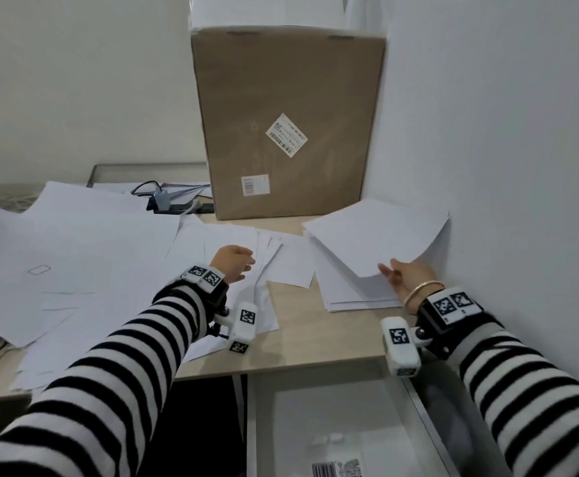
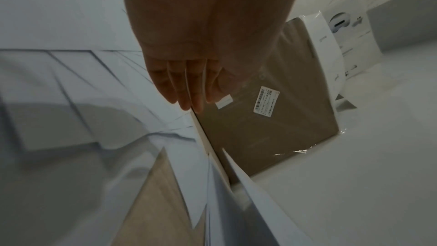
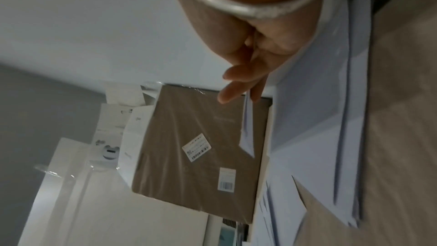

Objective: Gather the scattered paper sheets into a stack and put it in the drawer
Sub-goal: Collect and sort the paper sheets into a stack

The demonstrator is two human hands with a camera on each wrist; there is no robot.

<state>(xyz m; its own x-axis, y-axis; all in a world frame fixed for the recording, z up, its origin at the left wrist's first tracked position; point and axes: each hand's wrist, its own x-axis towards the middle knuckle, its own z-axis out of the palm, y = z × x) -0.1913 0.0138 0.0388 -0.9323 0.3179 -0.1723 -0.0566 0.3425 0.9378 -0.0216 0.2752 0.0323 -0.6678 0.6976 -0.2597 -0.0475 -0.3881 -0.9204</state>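
White paper sheets (image 1: 74, 242) lie scattered and overlapping across the left and middle of the wooden desk (image 1: 291, 342). A rough stack of sheets (image 1: 350, 297) sits at the right, by the wall. My right hand (image 1: 394, 273) pinches the near corner of one sheet (image 1: 377, 232), held lifted and curved above that stack; the right wrist view shows the sheet's edge (image 3: 248, 134) between the fingers (image 3: 238, 89). My left hand (image 1: 236, 263) hovers over the middle sheets with relaxed fingers (image 2: 187, 91) and holds nothing. The open drawer (image 1: 332, 407) is below the desk's front edge.
A tall cardboard box (image 1: 288, 125) with labels stands at the back against the wall. A black power strip with a plugged charger (image 1: 164, 201) lies left of it. A labelled white packet (image 1: 336, 466) lies in the drawer. The white wall (image 1: 504, 166) bounds the right side.
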